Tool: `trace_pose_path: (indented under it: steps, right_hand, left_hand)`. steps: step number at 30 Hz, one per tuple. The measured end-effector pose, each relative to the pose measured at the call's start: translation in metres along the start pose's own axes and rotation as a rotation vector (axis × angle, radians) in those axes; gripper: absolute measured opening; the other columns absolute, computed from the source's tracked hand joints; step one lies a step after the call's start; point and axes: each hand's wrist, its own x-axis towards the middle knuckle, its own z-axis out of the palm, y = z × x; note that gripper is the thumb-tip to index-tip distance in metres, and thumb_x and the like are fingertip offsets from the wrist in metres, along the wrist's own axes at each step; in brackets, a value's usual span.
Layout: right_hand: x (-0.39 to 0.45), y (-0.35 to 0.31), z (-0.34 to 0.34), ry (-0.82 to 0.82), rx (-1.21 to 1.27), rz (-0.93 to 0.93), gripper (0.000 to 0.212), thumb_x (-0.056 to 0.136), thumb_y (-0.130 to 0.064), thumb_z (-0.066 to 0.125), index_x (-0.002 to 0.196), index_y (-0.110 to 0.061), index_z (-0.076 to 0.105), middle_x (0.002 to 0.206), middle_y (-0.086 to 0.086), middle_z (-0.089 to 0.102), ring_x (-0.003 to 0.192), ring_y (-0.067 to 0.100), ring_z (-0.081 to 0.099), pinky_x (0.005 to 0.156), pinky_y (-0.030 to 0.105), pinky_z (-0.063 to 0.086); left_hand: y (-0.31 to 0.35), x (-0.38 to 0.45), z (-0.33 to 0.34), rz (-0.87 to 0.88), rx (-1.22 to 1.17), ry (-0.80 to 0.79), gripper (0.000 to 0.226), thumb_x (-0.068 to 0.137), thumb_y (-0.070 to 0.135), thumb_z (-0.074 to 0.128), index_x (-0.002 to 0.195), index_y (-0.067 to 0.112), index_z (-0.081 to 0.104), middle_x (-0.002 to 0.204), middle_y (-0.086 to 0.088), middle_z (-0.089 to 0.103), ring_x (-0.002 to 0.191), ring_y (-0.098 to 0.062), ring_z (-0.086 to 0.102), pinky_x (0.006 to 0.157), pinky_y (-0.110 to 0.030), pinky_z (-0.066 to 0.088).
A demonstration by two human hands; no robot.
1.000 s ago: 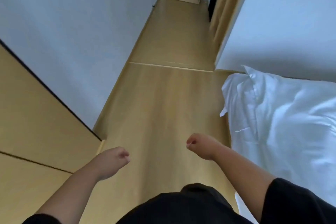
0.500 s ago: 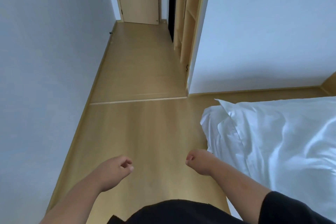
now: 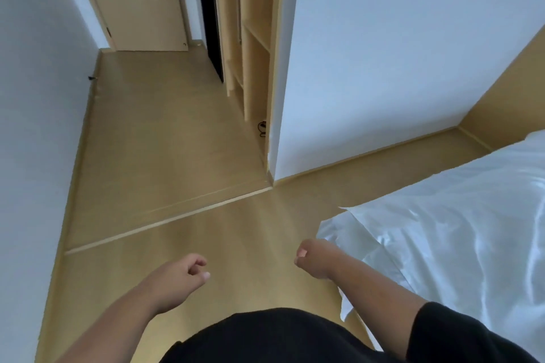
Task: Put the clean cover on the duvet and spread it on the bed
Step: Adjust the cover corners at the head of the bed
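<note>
Pale wood floor runs between white walls to a closed wooden door with a dark handle. Beside it stand open wooden shelves; a small dark object, possibly a cable, lies at their foot.

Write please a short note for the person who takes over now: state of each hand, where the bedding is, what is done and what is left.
Left hand: fingers loosely curled, holds nothing, over the wooden floor.
Right hand: fingers curled, no grip on anything, just beside the near corner of the white duvet.
The duvet lies on the bed at the right, wrinkled, one corner hanging toward the floor.
Done: white bedding is on the bed; whether the clean cover is fully on cannot be told.
Left: check the cover, then take the corner and spread the duvet flat.
</note>
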Motion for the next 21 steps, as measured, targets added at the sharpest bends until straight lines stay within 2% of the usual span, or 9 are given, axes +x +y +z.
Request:
trace_pose_path:
  steps: [3,6,9,13,16,19,21]
  right_hand:
    - [0.022,0.005,-0.039,0.053,0.092,0.11,0.035,0.102,-0.039,0.047,0.127,-0.019,0.063,0.124,0.001,0.067,0.114,0.022,0.061,0.1,0.034,0.048]
    - [0.046,0.025,-0.069,0.101,0.183,0.198,0.036,0.102,-0.038,0.047,0.125,-0.02,0.066,0.122,-0.001,0.069,0.113,0.018,0.062,0.101,0.033,0.049]
    - [0.082,0.053,-0.097,0.109,0.228,0.277,0.039,0.102,-0.033,0.046,0.121,-0.009,0.069,0.12,0.009,0.07,0.113,0.025,0.064,0.1,0.037,0.051]
    - [0.15,0.094,-0.141,0.103,0.328,0.337,0.043,0.096,-0.029,0.05,0.122,0.002,0.064,0.125,0.022,0.065,0.117,0.038,0.061,0.102,0.049,0.049]
    - [0.203,0.123,-0.196,0.094,0.377,0.319,0.047,0.095,-0.028,0.05,0.125,0.007,0.059,0.128,0.025,0.062,0.12,0.041,0.058,0.103,0.052,0.047]
    - [0.245,0.153,-0.275,0.137,0.39,0.296,0.045,0.092,-0.027,0.049,0.117,0.008,0.06,0.122,0.027,0.064,0.104,0.044,0.064,0.089,0.049,0.054]
    - [0.265,0.167,-0.33,0.185,0.382,0.299,0.044,0.092,-0.028,0.049,0.116,0.007,0.061,0.122,0.026,0.064,0.103,0.042,0.065,0.089,0.047,0.054]
  left_hand:
    - [0.043,0.074,-0.044,0.046,0.069,-0.095,0.023,0.099,0.044,0.054,0.121,0.04,0.053,0.114,0.02,0.057,0.105,-0.004,0.058,0.089,-0.03,0.049]
    - [0.101,0.143,-0.062,0.134,0.117,-0.195,0.024,0.099,0.042,0.056,0.122,0.037,0.056,0.113,0.02,0.059,0.104,-0.001,0.058,0.087,-0.027,0.047]
    - [0.16,0.21,-0.061,0.221,0.172,-0.281,0.024,0.099,0.039,0.057,0.123,0.035,0.057,0.113,0.017,0.06,0.105,-0.001,0.057,0.085,-0.026,0.047]
    - [0.234,0.297,-0.056,0.268,0.283,-0.378,0.025,0.097,0.046,0.056,0.122,0.043,0.054,0.112,0.021,0.06,0.102,0.001,0.058,0.077,-0.021,0.046]
    - [0.288,0.357,-0.061,0.268,0.323,-0.389,0.026,0.095,0.047,0.057,0.121,0.042,0.055,0.111,0.021,0.06,0.102,0.001,0.058,0.084,-0.024,0.049]
    - [0.359,0.405,-0.075,0.294,0.37,-0.372,0.023,0.095,0.049,0.056,0.118,0.044,0.055,0.11,0.023,0.06,0.101,0.002,0.058,0.086,-0.024,0.05]
    - [0.405,0.43,-0.085,0.337,0.368,-0.369,0.024,0.095,0.05,0.054,0.118,0.045,0.055,0.11,0.025,0.06,0.101,0.003,0.057,0.082,-0.022,0.048]
